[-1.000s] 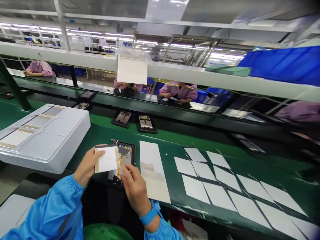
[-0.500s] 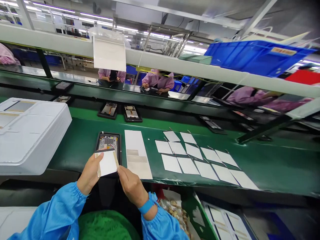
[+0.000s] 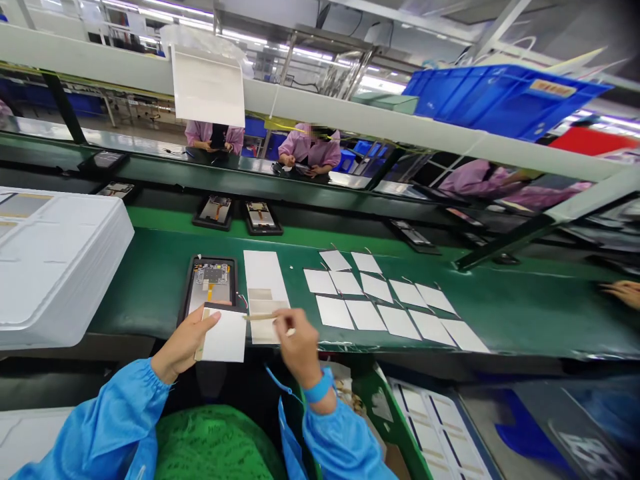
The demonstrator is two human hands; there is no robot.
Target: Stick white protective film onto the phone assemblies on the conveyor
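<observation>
My left hand (image 3: 186, 343) grips a flat white battery (image 3: 225, 339) by its left edge, thumb on top. The battery has a black upper edge, short thin wires and a tan strip on its left side. My right hand (image 3: 299, 343), a little blurred, pinches a narrow tan backing strip (image 3: 263, 317) whose far end is at the battery's upper right corner. Behind the battery lies an opened tablet (image 3: 213, 283) with its circuit board and orange ribbon showing; the battery covers its lower part. A white sheet (image 3: 261, 270) lies right of the tablet.
Several white batteries (image 3: 335, 312) lie in rows on the green bench. Stacked white trays (image 3: 100, 260) stand at left, a green bin (image 3: 400, 420) below the bench. Opened tablets (image 3: 263, 217) sit on the far belt. A co-worker's hand (image 3: 623, 292) shows at right.
My right hand has moved right, away from the battery's edge, pulling the tan strip from its right side. The battery is now lower relative to the tablet. A co-worker's hand has appeared at right.
</observation>
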